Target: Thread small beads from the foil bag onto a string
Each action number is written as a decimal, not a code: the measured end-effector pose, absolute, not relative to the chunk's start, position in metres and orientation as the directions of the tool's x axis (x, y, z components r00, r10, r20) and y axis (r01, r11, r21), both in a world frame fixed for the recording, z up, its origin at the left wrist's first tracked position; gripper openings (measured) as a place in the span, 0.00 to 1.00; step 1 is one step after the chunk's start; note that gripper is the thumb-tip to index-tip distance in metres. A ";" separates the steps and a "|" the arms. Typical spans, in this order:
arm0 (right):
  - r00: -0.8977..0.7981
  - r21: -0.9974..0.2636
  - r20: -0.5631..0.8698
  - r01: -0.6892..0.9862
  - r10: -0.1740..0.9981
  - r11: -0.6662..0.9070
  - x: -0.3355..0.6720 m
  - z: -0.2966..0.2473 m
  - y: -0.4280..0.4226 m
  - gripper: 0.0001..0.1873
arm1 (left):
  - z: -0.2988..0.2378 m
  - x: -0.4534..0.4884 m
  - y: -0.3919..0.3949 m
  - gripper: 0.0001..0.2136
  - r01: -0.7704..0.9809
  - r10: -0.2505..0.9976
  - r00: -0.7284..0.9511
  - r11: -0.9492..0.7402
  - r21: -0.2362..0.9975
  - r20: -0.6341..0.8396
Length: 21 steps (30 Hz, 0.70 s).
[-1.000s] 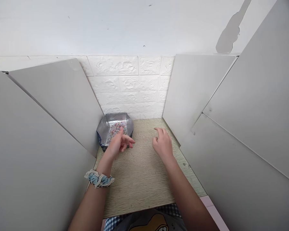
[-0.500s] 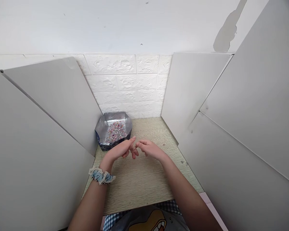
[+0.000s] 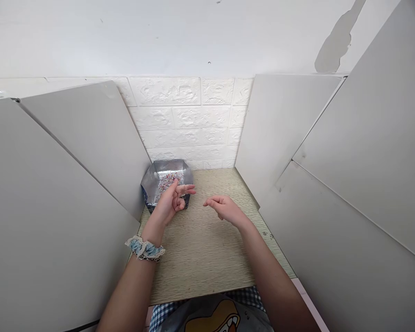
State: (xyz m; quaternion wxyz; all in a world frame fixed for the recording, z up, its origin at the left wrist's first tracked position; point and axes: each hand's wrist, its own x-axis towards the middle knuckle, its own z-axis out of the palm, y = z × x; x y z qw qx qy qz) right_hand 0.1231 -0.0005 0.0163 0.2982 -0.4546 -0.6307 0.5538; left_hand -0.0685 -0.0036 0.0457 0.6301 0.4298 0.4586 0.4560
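left hand point(image 3: 171, 203) raised by bead box point(image 3: 151, 183), right hand point(image 3: 225, 209) loosely curled

arms bare | left wrist: blue lace-trimmed scrunchie point(image 3: 145, 249) | blue gingham garment point(image 3: 166, 311)

The scene is bright and evenly lit by soft, diffuse light that seems to come from above. The white wall point(image 3: 180, 37) at the far end is nearly washed out. Shadows are faint: only a pale, blurred one lies on the table point(image 3: 200, 258) beneath the left hand point(image 3: 171, 205) and the right hand point(image 3: 224, 210). The foil-lined box point(image 3: 152, 177) shows a dull sheen with small glints. The wide lens splays the grey panels point(image 3: 38, 193) outward at the left and right edges. The centre is sharp, but the box's contents are too small to resolve.
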 end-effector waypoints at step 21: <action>0.381 -0.895 -0.090 -0.436 0.920 0.093 0.142 0.011 0.014 0.07 | 0.046 -0.074 -0.003 0.28 -0.166 0.986 0.039 0.168 0.972 -0.163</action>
